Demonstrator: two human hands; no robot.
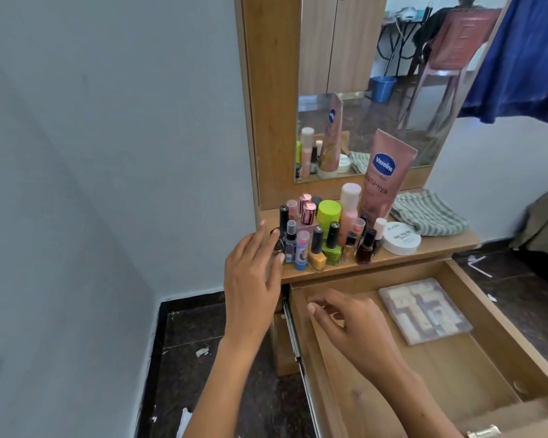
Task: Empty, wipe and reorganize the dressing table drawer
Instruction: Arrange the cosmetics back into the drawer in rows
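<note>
The palette [424, 311], the only item in the open drawer [450, 374], lies flat to the right of the right hand [351, 324], fingers loosely curled, empty; the left hand [253, 276], open, reaches toward the bottles [326, 235].

I can read "Vaseline" in white letters on a blue badge on the tall pink tube [385, 178], right of the frame's middle. Below that badge it says "Hya". The round white tub [401, 239] lower down says "NAIL POLISH" on its lid. Other words are too small.
</note>
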